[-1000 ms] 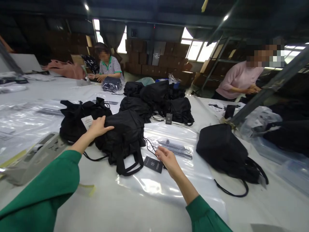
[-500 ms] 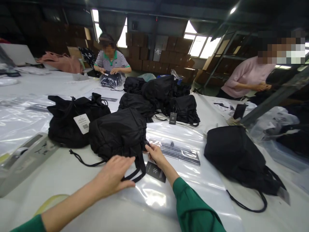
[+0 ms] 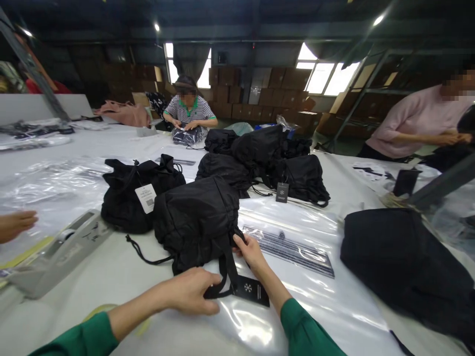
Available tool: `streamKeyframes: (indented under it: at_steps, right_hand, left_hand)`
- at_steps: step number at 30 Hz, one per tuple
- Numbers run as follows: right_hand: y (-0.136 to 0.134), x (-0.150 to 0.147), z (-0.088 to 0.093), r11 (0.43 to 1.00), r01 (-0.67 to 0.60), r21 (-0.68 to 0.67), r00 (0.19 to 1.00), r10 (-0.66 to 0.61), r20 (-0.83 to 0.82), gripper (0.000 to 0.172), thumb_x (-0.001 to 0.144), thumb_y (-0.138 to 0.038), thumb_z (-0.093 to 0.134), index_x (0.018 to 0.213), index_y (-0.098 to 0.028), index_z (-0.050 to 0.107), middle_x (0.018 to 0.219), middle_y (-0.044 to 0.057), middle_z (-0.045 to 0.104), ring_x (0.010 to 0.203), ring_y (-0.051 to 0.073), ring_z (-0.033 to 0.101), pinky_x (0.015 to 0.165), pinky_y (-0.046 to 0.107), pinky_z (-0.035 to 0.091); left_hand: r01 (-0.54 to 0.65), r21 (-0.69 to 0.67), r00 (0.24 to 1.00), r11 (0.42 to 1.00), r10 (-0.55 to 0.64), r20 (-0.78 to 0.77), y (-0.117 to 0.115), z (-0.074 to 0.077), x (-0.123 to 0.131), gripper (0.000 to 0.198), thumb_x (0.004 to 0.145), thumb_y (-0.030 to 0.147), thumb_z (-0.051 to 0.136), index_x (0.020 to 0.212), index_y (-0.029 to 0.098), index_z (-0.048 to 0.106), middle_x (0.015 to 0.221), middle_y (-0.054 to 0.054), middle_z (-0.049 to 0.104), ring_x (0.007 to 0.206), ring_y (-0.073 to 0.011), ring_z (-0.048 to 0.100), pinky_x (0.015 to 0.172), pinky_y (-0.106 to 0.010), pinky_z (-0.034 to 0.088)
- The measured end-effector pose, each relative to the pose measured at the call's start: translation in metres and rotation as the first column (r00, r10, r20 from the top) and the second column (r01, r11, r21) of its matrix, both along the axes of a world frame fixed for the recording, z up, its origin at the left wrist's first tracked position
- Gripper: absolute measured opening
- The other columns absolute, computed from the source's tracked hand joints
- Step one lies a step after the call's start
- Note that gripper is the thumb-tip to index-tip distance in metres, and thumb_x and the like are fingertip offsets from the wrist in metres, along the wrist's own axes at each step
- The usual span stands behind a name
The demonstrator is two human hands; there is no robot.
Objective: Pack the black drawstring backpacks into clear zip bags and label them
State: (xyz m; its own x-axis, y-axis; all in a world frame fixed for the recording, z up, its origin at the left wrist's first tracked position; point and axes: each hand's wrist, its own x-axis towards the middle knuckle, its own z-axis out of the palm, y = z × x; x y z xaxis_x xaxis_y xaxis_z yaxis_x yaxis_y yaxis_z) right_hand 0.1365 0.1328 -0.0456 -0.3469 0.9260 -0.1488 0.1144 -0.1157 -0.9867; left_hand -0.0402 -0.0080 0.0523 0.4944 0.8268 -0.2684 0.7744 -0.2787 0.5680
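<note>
A black drawstring bag (image 3: 196,220) lies on the white table in front of me, partly on a clear plastic packing bag (image 3: 297,277). My left hand (image 3: 191,292) is closed on the bag's black strap (image 3: 222,277) at its near end. My right hand (image 3: 250,251) pinches the bag's lower right edge where the strap joins. A black hang tag (image 3: 252,290) with a white snowflake mark lies between my wrists. A second black bag (image 3: 129,195) with a white label (image 3: 146,198) sits just behind on the left.
More black bags (image 3: 267,158) are piled mid-table, and a large one (image 3: 404,267) lies at the right. A grey tape dispenser (image 3: 59,252) stands at the left, with another person's hand (image 3: 17,225) beside it. Two people work at the far side and right.
My left hand came off the top of the bag, moved to its near end and closed on the strap. My right hand left the tag and went to the bag's edge.
</note>
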Motion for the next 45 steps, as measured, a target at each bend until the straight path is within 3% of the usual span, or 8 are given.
streamKeyframes:
  at_steps: [6, 17, 21, 25, 32, 35, 39, 45]
  right_hand:
    - [-0.009, 0.023, 0.028, 0.996, -0.092, -0.021, 0.995, 0.093, 0.043, 0.043, 0.072, -0.058, 0.067, 0.075, -0.016, 0.063, 0.05, -0.002, 0.06, 0.033, 0.005, 0.03, 0.035, 0.021, 0.016]
    - [-0.03, 0.044, 0.086, 0.986, -0.168, 0.015, 0.984, 0.167, 0.064, 0.043, 0.073, -0.056, 0.069, 0.067, -0.013, 0.067, 0.044, -0.007, 0.038, 0.041, 0.006, 0.023, 0.041, 0.023, 0.012]
    - [-0.042, 0.037, 0.087, 0.983, -0.174, 0.06, 0.983, 0.169, 0.077, 0.048, 0.075, -0.06, 0.064, 0.07, -0.013, 0.068, 0.046, -0.005, 0.042, 0.041, 0.007, 0.027, 0.041, 0.023, 0.017]
    - [-0.048, 0.037, 0.087, 0.977, -0.163, 0.136, 0.98, 0.144, 0.139, 0.05, 0.079, -0.061, 0.058, 0.068, -0.013, 0.067, 0.047, -0.004, 0.045, 0.041, 0.008, 0.03, 0.042, 0.023, 0.022]
    - [-0.06, 0.06, 0.076, 0.93, -0.1, 0.353, 0.943, -0.025, 0.333, 0.035, 0.081, -0.049, 0.06, 0.067, -0.017, 0.067, 0.061, 0.004, 0.061, 0.062, 0.02, 0.057, 0.064, 0.032, 0.044]
    - [-0.082, 0.057, 0.072, 0.822, -0.15, 0.549, 0.924, -0.08, 0.373, 0.039, 0.077, -0.041, 0.068, 0.108, -0.018, 0.068, 0.111, 0.014, 0.067, 0.105, 0.033, 0.058, 0.093, 0.045, 0.043]
    - [-0.111, 0.03, 0.064, 0.437, -0.467, 0.769, 0.826, -0.094, 0.555, 0.077, 0.073, -0.035, 0.075, 0.142, -0.022, 0.043, 0.15, 0.019, 0.037, 0.136, 0.039, 0.034, 0.107, 0.06, 0.029]
    - [-0.11, 0.001, 0.025, 0.285, -0.501, 0.817, 0.803, -0.2, 0.562, 0.055, 0.075, -0.011, 0.07, 0.127, -0.023, 0.058, 0.148, 0.02, 0.04, 0.13, 0.037, 0.042, 0.098, 0.055, 0.044]
  left_hand:
    - [-0.111, -0.34, 0.879, 0.934, 0.252, 0.405, -0.004, 0.021, -0.039, 0.032, 0.089, 0.047, 0.049, 0.082, 0.017, 0.056, 0.068, 0.002, 0.054, 0.064, -0.014, 0.052, 0.057, -0.023, 0.035]
    - [-0.168, -0.191, 0.973, 0.967, 0.194, 0.125, -0.053, 0.001, -0.038, 0.036, 0.078, 0.051, 0.064, 0.101, 0.023, 0.069, 0.082, -0.001, 0.067, 0.076, -0.0212, 0.06, 0.065, -0.026, 0.038]
    - [-0.475, -0.375, 0.689, 0.796, 0.601, 0.405, -0.041, -0.028, -0.006, 0.036, 0.077, 0.052, 0.065, 0.086, 0.017, 0.065, 0.072, -0.001, 0.064, 0.072, -0.0193, 0.059, 0.063, -0.027, 0.039]
    - [-0.416, -0.623, 0.466, 0.662, 0.744, 0.479, -0.033, -0.05, 0.017, 0.036, 0.072, 0.049, 0.068, 0.071, 0.016, 0.055, 0.062, 0.0, 0.06, 0.067, -0.0179, 0.06, 0.061, -0.027, 0.042]
    - [-0.263, -0.63, 0.409, 0.731, 0.676, 0.613, -0.045, 0.015, -0.031, 0.033, 0.084, 0.05, 0.061, 0.077, 0.018, 0.057, 0.057, -0.002, 0.059, 0.078, -0.0187, 0.062, 0.084, -0.03, 0.045]
    - [-0.186, -0.58, 0.48, 0.793, 0.588, 0.651, -0.045, 0.049, -0.046, 0.028, 0.084, 0.044, 0.065, 0.084, 0.016, 0.059, 0.073, -0.005, 0.065, 0.078, -0.0166, 0.061, 0.076, -0.027, 0.046]
    - [-0.059, -0.651, 0.524, 0.757, 0.578, 0.625, -0.047, 0.067, -0.044, 0.044, 0.083, 0.048, 0.066, 0.114, 0.019, 0.052, 0.09, -0.006, 0.068, 0.073, -0.015, 0.063, 0.06, -0.024, 0.044]
    - [-0.255, -0.413, 0.76, 0.874, 0.445, 0.473, -0.071, 0.053, -0.037, 0.039, 0.089, 0.044, 0.061, 0.118, 0.02, 0.057, 0.108, -0.007, 0.065, 0.094, -0.0197, 0.063, 0.08, -0.035, 0.053]
